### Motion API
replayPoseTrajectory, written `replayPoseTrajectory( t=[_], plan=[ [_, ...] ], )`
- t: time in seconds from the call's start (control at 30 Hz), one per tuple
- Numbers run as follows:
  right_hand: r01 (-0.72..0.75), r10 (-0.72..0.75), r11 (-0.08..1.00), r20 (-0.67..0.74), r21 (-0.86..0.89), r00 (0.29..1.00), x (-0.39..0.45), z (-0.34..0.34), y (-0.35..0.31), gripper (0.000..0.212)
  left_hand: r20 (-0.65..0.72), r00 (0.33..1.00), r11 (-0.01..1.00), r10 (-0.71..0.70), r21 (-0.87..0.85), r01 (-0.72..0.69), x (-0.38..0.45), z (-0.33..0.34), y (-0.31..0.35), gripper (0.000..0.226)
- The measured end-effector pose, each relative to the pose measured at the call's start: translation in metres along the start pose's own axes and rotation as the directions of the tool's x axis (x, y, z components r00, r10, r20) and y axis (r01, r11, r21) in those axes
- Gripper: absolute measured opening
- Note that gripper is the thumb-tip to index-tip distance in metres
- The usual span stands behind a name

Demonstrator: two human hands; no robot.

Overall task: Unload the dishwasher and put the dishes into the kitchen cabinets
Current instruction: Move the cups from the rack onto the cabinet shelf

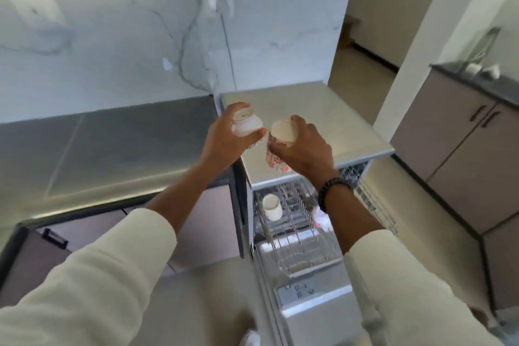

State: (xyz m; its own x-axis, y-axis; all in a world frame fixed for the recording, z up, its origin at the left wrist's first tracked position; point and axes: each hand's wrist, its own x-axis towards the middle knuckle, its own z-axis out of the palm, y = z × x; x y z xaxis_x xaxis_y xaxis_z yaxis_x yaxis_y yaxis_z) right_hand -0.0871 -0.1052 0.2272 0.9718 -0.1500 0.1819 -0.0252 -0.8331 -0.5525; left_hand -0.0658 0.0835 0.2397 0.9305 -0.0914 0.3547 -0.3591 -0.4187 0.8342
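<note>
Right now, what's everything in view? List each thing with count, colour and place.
cups in hand: 2, white, one red-flowered, held above the dishwasher top
cup in rack: 1, white, left side
rack: 1, grey wire, pulled out
dishwasher: 1, silver, open
counter: 1, steel, left
cabinets: brown, right
cups on the far counter: 2, white
socket: 1, white, wall
left hand: holds plain cup
right hand: holds flowered cup, black bracelet

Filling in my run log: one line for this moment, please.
left hand: holds white cup | right hand: holds floral cup | rack: one cup left
</note>
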Motion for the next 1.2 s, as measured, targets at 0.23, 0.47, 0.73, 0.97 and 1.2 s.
replayPoseTrajectory(
  t=[0.23,0.47,0.73,0.97,1.2],
  plan=[
    [0.247,-0.245,0.968,-0.045,0.048,0.969,0.029,-0.035,-0.16,0.087,-0.212,0.972,0.991,0.096,0.108,-0.074,0.041,-0.15,0.063,0.055],
    [0.365,-0.345,0.921,-0.152,0.138,0.926,0.082,-0.041,-0.302,0.071,-0.389,0.906,0.983,0.168,0.137,-0.124,0.111,-0.295,0.082,0.051],
    [0.364,-0.301,0.926,-0.387,0.099,0.871,0.186,-0.082,-0.413,0.069,-0.413,0.884,0.976,0.219,0.08,-0.204,0.253,-0.387,0.089,0.054],
    [0.272,-0.242,0.962,-0.48,-0.007,0.843,0.268,-0.11,-0.47,0.076,-0.253,0.958,0.979,0.134,0.187,-0.088,0.38,-0.391,0.084,0.072],
    [0.266,-0.3,0.954,-0.486,-0.139,0.821,0.348,-0.112,-0.501,0.077,-0.101,0.99,0.875,0.099,0.482,-0.039,0.491,-0.378,0.042,0.092]
  ],
)
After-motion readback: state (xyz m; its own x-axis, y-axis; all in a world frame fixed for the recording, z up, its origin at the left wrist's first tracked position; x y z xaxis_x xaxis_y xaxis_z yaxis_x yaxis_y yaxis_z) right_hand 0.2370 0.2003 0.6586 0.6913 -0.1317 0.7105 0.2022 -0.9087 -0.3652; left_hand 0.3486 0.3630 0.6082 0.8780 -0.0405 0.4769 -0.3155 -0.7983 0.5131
